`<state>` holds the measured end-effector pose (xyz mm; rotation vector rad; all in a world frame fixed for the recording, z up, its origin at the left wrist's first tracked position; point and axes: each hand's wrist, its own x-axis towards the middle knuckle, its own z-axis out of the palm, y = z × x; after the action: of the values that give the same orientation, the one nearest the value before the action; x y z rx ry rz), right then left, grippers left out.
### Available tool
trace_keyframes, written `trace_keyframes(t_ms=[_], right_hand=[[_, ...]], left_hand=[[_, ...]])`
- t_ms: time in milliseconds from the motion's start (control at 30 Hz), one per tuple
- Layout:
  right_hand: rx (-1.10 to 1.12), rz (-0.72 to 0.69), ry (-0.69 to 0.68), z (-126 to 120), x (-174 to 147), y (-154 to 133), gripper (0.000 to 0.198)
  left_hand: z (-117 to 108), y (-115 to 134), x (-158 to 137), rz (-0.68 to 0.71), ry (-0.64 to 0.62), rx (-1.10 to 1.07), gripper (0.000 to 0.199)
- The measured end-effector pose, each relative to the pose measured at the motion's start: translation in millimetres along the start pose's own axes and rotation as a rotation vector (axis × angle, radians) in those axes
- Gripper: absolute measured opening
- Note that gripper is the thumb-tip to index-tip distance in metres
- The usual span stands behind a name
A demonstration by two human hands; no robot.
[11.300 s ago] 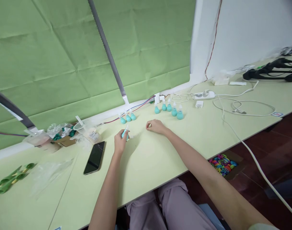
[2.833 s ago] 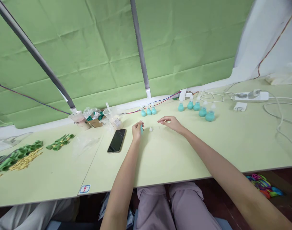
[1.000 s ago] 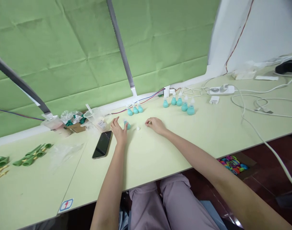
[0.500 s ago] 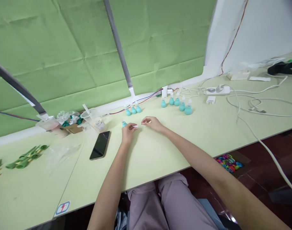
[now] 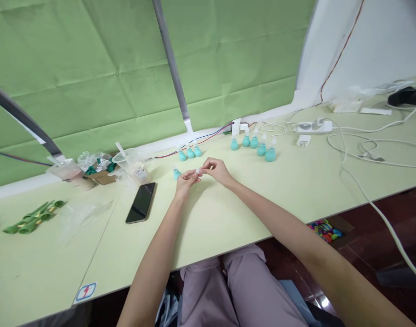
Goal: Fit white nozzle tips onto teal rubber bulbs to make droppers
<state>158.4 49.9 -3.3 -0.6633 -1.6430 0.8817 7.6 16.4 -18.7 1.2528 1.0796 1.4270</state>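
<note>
Over the middle of the table, my left hand pinches a small white piece, perhaps a nozzle tip; it is too small to name surely. The fingertips of my right hand are closed together at the same piece, touching it from the right. Just behind my left hand stands a small turquoise bulb-shaped bottle, partly hidden by the fingers. Farther back, three like bottles with clear tips stand in a row. Several more turquoise bottles with whitish tips are grouped to the right.
A phone lies left of my left arm. Behind it are plastic cups and a small cardboard box. Green tubular parts lie far left. A power strip and white cables spread across the right.
My right hand has moved left to meet my left hand, and its fingers now touch the white piece. The left hand has turned slightly, tilting the piece upward. The view has shifted a little.
</note>
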Motion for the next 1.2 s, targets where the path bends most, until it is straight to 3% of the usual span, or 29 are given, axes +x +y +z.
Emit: trace_keyframes(t_ms=[167, 433, 667, 767, 1000, 1200], right_hand=[[-0.122, -0.078, -0.024, -4.3, -0.1, -4.8, 0.026], [-0.068, -0.104, -0.043, -4.1, -1.6, -11.2, 0.025], [-0.312, -0.201, -0.051, -7.0, -3.4, -11.2, 0.015], [-0.208, -0.138, -0.104, -8.3, -1.5, -10.9, 0.014], [0.133, 0.17, -0.178, -13.4, 1.4, -0.3, 0.025], [0.203, 0.265, -0.217, -18.9, 2.2, 5.3, 0.027]], left_hand=[[-3.3, 4.0, 0.0, 0.002, 0.048, -0.036, 0.044], [-4.7, 8.0, -2.1, 0.018, 0.031, -0.017, 0.038], [-6.6, 9.6, -3.1, 0.089, 0.045, 0.065, 0.033], [-6.3, 9.7, -3.6, 0.104, 0.046, 0.067, 0.032], [2.5, 14.2, -6.3, 0.113, 0.02, 0.056, 0.035], [6.0, 18.4, -8.8, 0.127, 0.008, 0.084, 0.035]])
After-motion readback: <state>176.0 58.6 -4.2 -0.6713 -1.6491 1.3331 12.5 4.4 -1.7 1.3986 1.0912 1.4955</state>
